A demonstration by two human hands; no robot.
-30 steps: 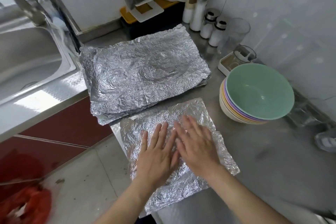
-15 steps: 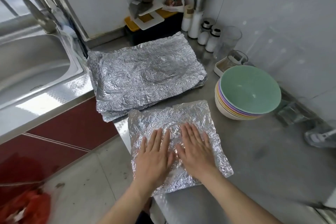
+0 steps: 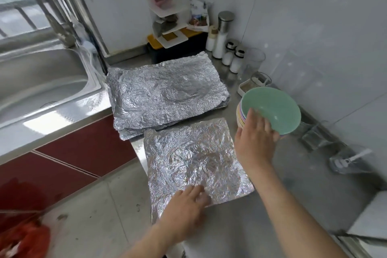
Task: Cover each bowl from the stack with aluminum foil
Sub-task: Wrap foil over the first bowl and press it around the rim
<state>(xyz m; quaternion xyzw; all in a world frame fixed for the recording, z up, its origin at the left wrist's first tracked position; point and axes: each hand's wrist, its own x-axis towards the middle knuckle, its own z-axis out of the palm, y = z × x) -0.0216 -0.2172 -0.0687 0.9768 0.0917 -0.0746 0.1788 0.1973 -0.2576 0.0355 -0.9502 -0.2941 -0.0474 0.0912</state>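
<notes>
Green bowl [image 3: 274,109], tilted atop the stack [image 3: 239,116] at the worktop's [image 3: 293,184] right, is gripped at its near rim by the right hand [image 3: 254,132] — rigid, light, probably slick, so a rim hold suits. Left hand [image 3: 184,205] rests loosely spread on the thin, tear-prone foil sheet [image 3: 194,153].

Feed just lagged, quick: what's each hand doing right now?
Left hand: open, resting on the foil sheet.
Right hand: gripping the green bowl.

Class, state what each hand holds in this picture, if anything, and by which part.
The right hand grips the tilted pale green bowl by its near rim. The left hand holds nothing; it rests on the crinkled aluminium foil sheet.
</notes>
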